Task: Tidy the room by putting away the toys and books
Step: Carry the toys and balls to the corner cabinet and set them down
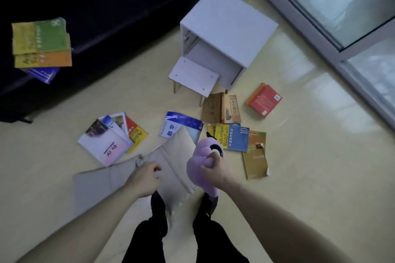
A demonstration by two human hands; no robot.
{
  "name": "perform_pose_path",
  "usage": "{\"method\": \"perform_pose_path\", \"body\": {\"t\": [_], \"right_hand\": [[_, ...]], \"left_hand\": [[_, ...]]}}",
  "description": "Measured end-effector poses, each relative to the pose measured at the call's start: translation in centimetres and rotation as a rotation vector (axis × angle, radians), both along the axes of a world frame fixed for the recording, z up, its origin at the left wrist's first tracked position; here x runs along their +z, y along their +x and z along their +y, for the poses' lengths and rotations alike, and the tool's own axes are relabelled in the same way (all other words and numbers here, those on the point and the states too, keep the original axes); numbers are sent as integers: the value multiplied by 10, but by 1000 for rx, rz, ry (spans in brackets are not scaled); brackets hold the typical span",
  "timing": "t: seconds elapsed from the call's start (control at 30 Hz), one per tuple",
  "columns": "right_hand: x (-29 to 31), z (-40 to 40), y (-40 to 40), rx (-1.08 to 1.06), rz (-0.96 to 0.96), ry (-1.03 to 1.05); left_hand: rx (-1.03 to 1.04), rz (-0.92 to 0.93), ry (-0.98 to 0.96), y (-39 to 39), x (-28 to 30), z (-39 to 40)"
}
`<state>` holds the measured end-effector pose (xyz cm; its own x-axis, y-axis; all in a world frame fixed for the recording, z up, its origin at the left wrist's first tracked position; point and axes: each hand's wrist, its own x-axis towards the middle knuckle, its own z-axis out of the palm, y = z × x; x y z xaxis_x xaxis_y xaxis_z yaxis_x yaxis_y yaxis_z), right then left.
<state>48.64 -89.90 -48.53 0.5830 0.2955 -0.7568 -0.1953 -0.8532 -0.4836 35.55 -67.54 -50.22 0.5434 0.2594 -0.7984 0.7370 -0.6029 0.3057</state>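
We are squeezing the purple plush toy (199, 168), soft and light, in our closed right hand (215, 170) above the beige fabric bag (171, 156), whose limp edge our left hand (145, 175) is pinching shut, books lying scattered on the floor (299, 156).

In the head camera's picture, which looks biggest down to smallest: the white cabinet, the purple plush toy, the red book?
1. white cabinet
2. purple plush toy, though it is held nearer the camera
3. red book

Purple plush toy (199, 168) in right hand (215, 168), beige bag (168, 162) in left hand (145, 177).
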Motion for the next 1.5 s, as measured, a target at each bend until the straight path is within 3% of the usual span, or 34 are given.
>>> {"method": "perform_pose_path", "body": {"t": [0.27,0.37,0.8,1.03,1.23,1.37,1.5], "right_hand": [[129,51,-11,122,-198,-7],[171,86,-6,69,-319,-5],[272,233,60,-128,-534,194],[275,306,120,-185,-500,298],[244,411,230,-228,-384,349],[235,479,315,-165,-364,344],[235,516,373,-65,-356,279]], "left_hand": [[10,-229,47,-26,123,40],[-35,-268,65,-12,161,89],[-146,-491,271,85,278,296],[-66,-451,281,134,296,373],[-34,-435,341,213,282,478],[-11,-310,346,282,273,552],[91,-346,327,341,275,599]]}}
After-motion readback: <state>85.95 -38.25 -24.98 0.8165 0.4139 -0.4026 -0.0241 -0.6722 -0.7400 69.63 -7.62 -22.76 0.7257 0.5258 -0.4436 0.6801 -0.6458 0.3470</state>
